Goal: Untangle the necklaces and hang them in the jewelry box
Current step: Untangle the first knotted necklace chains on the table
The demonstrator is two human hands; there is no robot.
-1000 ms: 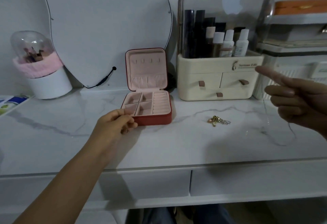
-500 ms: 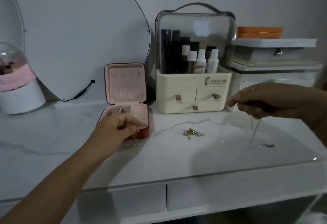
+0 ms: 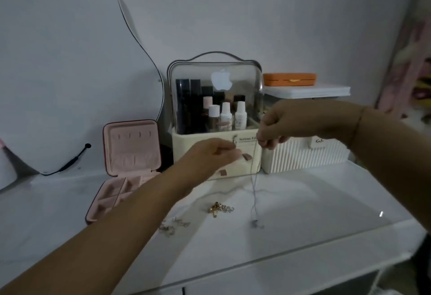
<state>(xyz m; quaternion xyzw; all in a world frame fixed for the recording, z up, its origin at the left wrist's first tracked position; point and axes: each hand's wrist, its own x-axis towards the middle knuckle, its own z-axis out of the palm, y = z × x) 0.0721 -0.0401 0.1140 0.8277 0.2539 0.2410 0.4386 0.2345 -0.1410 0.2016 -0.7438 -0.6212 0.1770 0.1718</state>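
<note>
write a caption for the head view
Right hand dangles a thin silver necklace, left hand close by, open pink jewelry box at left.

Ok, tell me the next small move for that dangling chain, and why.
Probably carry it left to the jewelry box: the silver necklace hangs straight from the right hand, apparently untangled, and the open lid's hooks look bare.

Right hand (image 3: 277, 126) pinches a thin necklace (image 3: 254, 192) dangling to the table (image 3: 314, 201).
</note>
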